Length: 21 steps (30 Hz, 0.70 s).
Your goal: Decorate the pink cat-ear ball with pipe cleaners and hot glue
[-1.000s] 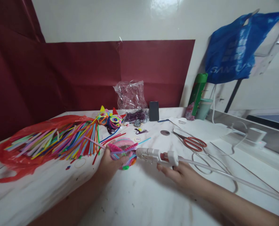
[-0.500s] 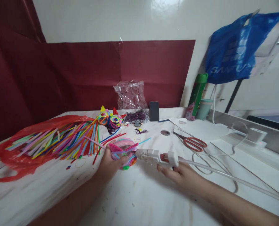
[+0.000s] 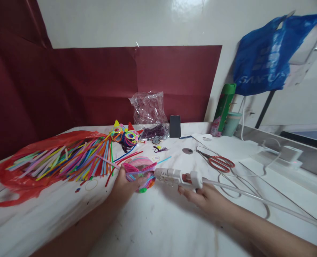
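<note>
My left hand is closed around a round, multicoloured pipe-cleaner craft piece with pink raised parts on top and orange and green bits below. My right hand grips a white hot glue gun, with a long clear glue stick trailing from its back end. The gun's nozzle meets or nearly meets the right side of the craft piece; actual contact I cannot make out. A light-blue pipe cleaner lies just behind the piece.
A red plastic bag with many pipe cleaners spreads at the left. Two finished-looking colourful figures sit behind. Orange-handled scissors and cables lie at the right. A dark phone, green can and cup stand at the back.
</note>
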### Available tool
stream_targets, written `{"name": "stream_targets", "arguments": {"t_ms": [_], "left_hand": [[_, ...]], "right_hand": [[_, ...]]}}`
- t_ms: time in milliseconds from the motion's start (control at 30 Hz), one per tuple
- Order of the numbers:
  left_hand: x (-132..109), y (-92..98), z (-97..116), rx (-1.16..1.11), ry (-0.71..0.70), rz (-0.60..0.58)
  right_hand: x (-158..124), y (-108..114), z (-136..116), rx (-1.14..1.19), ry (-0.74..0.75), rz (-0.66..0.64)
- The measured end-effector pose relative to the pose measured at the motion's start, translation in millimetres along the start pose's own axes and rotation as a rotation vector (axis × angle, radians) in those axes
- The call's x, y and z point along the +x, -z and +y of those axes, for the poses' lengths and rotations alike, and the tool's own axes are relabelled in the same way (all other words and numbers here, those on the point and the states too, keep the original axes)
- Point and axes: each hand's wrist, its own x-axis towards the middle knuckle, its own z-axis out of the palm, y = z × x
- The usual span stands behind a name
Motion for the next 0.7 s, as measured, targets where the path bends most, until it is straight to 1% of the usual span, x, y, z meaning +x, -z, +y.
{"name": "stream_targets", "arguments": {"t_ms": [67, 233, 400, 600, 700], "left_hand": [[-0.1, -0.2, -0.2, -0.014, -0.008, -0.007], [0.5, 0.9, -2.1, -0.009, 0.012, 0.03], [1.4, 2.2, -2.9, 0.003, -0.018, -0.005], [0.1, 2.3, -0.8, 0.035, 0.021, -0.021], [-0.4, 2.7, -0.3, 0.018, 0.005, -0.032]], "right_hand": [[0.2, 0.3, -1.7, -0.002, 0.009, -0.004], [0.2, 0.3, -0.7, 0.019, -0.006, 0.009], [-0.7, -1.4, -0.1, 0.002, 0.016, -0.04], [-1.6, -2.2, 5.7, -0.015, -0.041, 0.011], [-2.3, -2.3, 7.1, -0.043, -0.021, -0.025]]}}
